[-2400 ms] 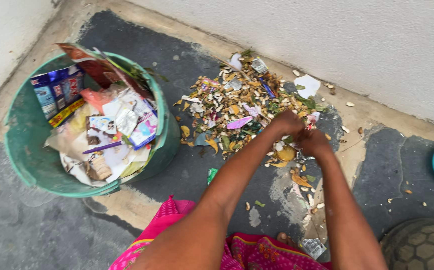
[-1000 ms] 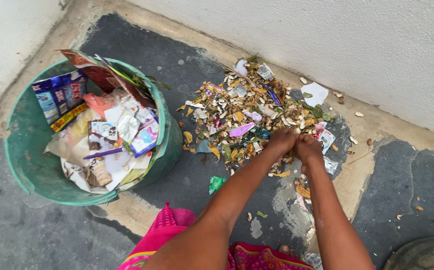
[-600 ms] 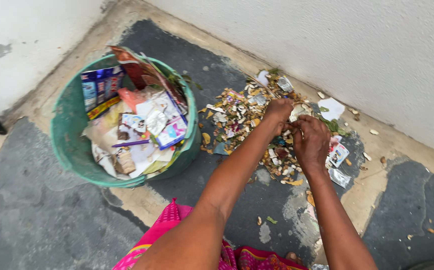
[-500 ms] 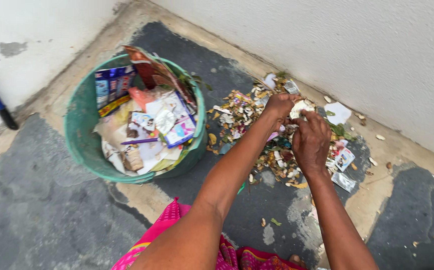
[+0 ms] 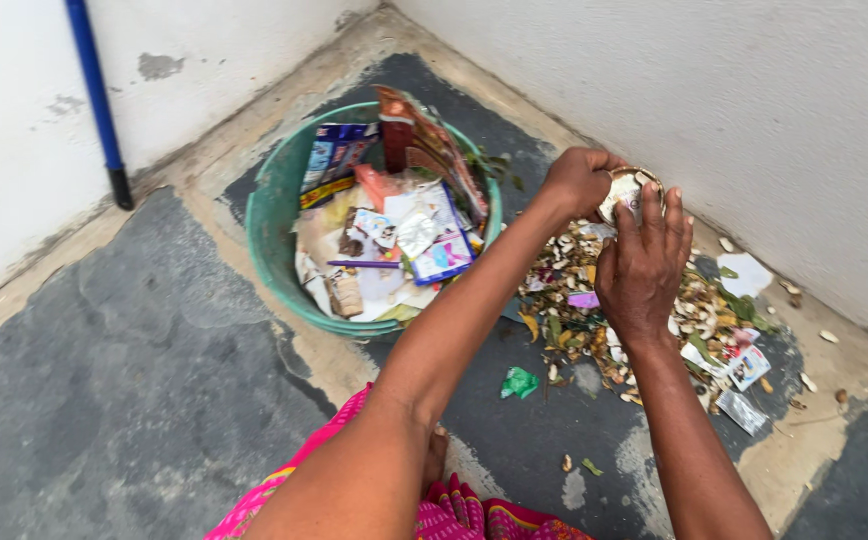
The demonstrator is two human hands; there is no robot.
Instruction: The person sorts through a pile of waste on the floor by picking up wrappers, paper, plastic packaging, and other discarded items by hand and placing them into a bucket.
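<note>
Floor corner: litter [image 5: 626,188] between both hands, beside tub [image 5: 272,215].

The green tub [image 5: 276,215] at upper centre looks like matt, scuffed plastic. It is stuffed with crumpled paper, glossy printed foil wrappers [image 5: 329,165] and a shiny silver scrap. The floor [image 5: 104,380] is rough grey stone with pale cement joints. The walls [image 5: 754,90] are matt, grainy whitewash. The litter heap [image 5: 699,320] at right mixes dry leaves, pale shells and slick wrappers. The pink cloth [image 5: 454,505] at bottom is woven.
</note>
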